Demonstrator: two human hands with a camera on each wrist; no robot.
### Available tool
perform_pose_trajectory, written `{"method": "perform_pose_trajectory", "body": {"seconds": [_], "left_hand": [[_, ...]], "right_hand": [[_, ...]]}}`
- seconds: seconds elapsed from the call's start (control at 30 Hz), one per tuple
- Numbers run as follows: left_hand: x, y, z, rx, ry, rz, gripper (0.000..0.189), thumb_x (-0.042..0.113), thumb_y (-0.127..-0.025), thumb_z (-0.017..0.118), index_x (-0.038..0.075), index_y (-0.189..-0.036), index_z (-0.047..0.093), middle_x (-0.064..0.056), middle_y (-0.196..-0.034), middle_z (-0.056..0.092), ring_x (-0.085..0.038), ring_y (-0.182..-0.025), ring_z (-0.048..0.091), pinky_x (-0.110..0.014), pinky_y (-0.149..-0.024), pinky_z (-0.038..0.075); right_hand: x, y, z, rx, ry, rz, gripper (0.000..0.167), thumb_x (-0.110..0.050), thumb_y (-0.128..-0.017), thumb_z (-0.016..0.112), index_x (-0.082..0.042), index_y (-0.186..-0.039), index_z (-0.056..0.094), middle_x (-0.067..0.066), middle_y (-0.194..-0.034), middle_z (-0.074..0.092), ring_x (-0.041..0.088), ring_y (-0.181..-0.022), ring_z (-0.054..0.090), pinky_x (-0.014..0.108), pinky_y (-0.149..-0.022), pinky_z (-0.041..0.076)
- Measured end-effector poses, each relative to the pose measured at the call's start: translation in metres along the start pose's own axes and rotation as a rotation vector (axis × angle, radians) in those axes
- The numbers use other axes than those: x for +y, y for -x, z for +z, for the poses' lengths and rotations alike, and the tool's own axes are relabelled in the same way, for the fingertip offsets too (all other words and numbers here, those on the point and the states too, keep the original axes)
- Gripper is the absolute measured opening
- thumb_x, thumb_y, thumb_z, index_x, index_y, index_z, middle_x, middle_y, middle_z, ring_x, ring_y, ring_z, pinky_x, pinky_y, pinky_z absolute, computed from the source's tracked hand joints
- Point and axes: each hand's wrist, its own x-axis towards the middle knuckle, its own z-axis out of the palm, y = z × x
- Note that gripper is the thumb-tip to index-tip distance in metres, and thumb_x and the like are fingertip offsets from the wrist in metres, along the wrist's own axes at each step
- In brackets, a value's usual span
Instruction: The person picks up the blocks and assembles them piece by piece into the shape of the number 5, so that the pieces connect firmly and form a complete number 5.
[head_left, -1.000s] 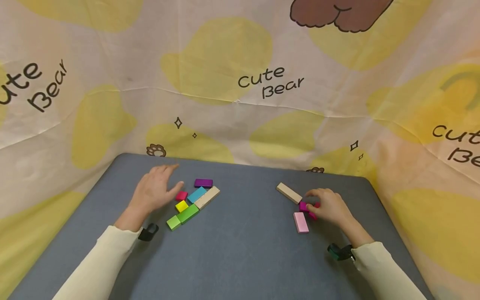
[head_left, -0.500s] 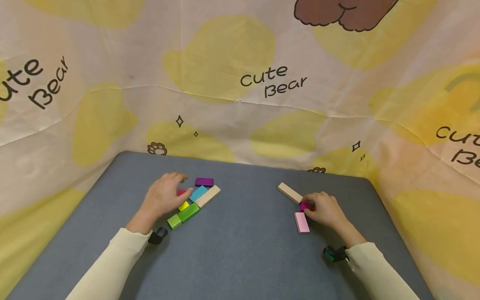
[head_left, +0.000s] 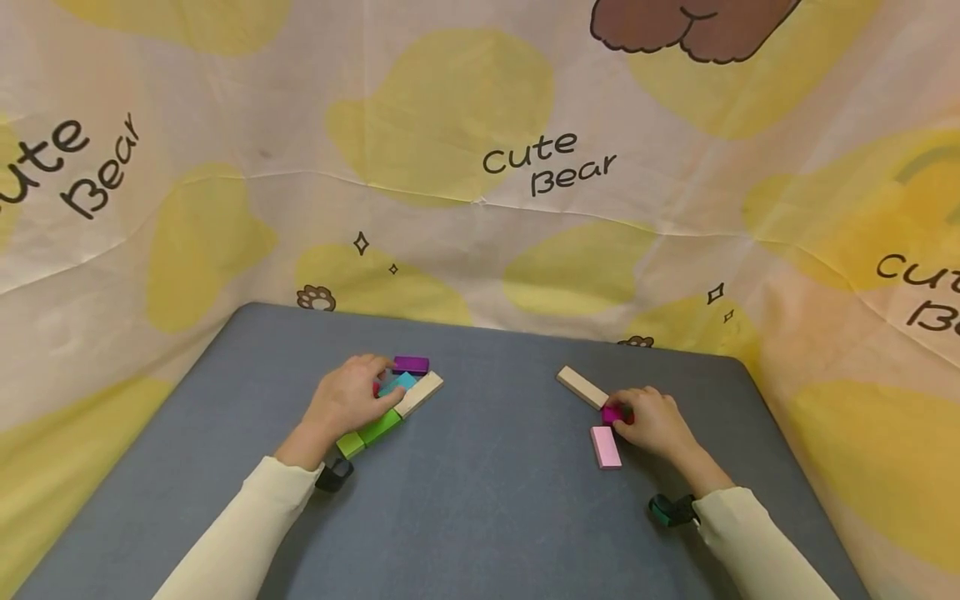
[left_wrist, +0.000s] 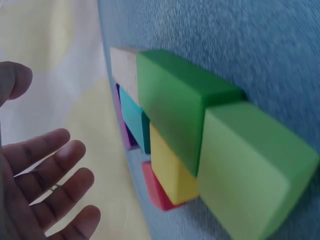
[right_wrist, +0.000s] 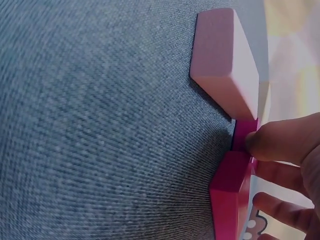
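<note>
My left hand [head_left: 348, 400] hovers over the left group of wooden blocks, fingers spread and loosely bent, holding nothing. Under and around it lie a purple block [head_left: 411, 365], a blue block [left_wrist: 132, 110], a plain wood block [head_left: 419, 394], a green block [left_wrist: 175, 95], a light green block [left_wrist: 250, 160], a yellow block [left_wrist: 172, 167] and a red block [left_wrist: 157, 187]. On the right, my right hand [head_left: 651, 419] pinches a magenta block [right_wrist: 242, 134] between thumb and fingers. A crimson block [right_wrist: 230, 182] sits beside it, and a pink block [right_wrist: 225, 55] lies nearby.
Another plain wood block [head_left: 582, 387] lies diagonally behind the magenta one. The blocks rest on a grey-blue cloth-covered table [head_left: 480, 492]. A printed fabric curtain [head_left: 450, 167] rises along its back and sides.
My left hand has moved right and down over its group, covering the yellow block and most of the red one. My right hand has closed in on the magenta block.
</note>
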Motion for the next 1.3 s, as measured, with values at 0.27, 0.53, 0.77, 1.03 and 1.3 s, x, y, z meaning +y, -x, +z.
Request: {"method": "perform_pose_trajectory", "body": {"seconds": [0.27, 0.53, 0.77, 1.03, 1.3], "left_hand": [[0.007, -0.01, 0.013, -0.032, 0.006, -0.009, 0.046, 0.047, -0.083, 0.063, 0.011, -0.112, 0.067, -0.003, -0.1, 0.066, -0.017, -0.086, 0.056, -0.034, -0.063, 0.049], [0.013, -0.021, 0.022, -0.067, 0.001, -0.008, 0.041, 0.044, -0.081, 0.063, 0.011, -0.105, 0.068, -0.001, -0.093, 0.062, -0.015, -0.08, 0.052, -0.032, -0.061, 0.045], [0.016, -0.032, 0.028, -0.064, -0.007, 0.007, 0.038, 0.042, -0.078, 0.066, 0.013, -0.101, 0.069, -0.001, -0.097, 0.064, -0.017, -0.082, 0.053, -0.034, -0.064, 0.047], [0.018, -0.04, 0.034, -0.094, -0.009, 0.008, 0.039, 0.043, -0.078, 0.068, 0.014, -0.104, 0.069, -0.001, -0.1, 0.065, -0.017, -0.085, 0.055, -0.034, -0.068, 0.049], [0.017, -0.045, 0.04, -0.109, -0.008, -0.003, 0.035, 0.041, -0.076, 0.071, 0.015, -0.099, 0.069, 0.0, -0.092, 0.063, -0.015, -0.078, 0.052, -0.03, -0.06, 0.045]], "right_hand": [[0.0, 0.0, -0.002, 0.008, -0.014, 0.0, 0.024, -0.016, -0.075, 0.075, -0.017, -0.099, 0.073, 0.0, -0.089, 0.07, 0.02, -0.081, 0.053, 0.044, -0.069, 0.039], [-0.005, -0.007, -0.016, 0.036, -0.042, -0.027, 0.023, -0.015, -0.076, 0.075, -0.013, -0.099, 0.072, 0.004, -0.097, 0.071, 0.024, -0.085, 0.057, 0.044, -0.072, 0.048], [-0.021, -0.029, -0.021, 0.06, -0.109, -0.053, 0.024, -0.015, -0.078, 0.075, -0.011, -0.102, 0.071, 0.006, -0.102, 0.07, 0.028, -0.097, 0.061, 0.049, -0.083, 0.051], [-0.041, -0.062, -0.01, 0.053, -0.237, -0.075, 0.022, -0.013, -0.083, 0.072, -0.008, -0.104, 0.07, 0.009, -0.104, 0.069, 0.03, -0.097, 0.064, 0.047, -0.086, 0.052], [-0.058, -0.091, 0.011, 0.034, -0.322, -0.07, 0.023, -0.01, -0.082, 0.071, -0.005, -0.105, 0.071, 0.012, -0.104, 0.068, 0.026, -0.095, 0.064, 0.043, -0.084, 0.053]]}}
